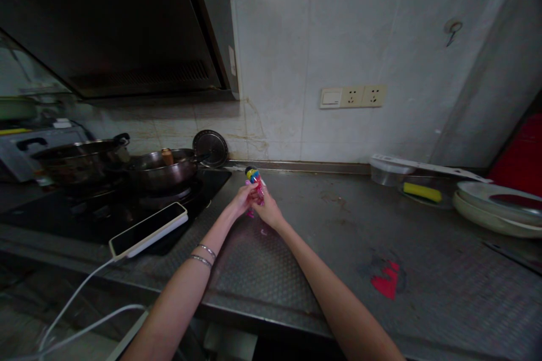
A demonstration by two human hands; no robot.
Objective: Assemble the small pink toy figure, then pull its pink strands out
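Note:
Both hands meet over the middle of the metal counter around a small, shiny, multicoloured item [255, 176]. It shows black, yellow, blue and pink, and looks like plastic-wrapped packaging; its exact kind is too small to make out. My left hand [243, 199] has its fingers closed on the item's left side, with two bracelets on the wrist. My right hand [269, 210] is closed on it from the right. A bit of pink pokes out below the fingers, which hide the lower part.
A phone [148, 229] with a white cable lies at the hob's edge. Behind it stand a frying pan [163, 172] and a pot [80, 163]. To the right are a yellow sponge [422, 192], a plastic tub [387, 172], stacked plates [495, 211] and a red patch [387, 281].

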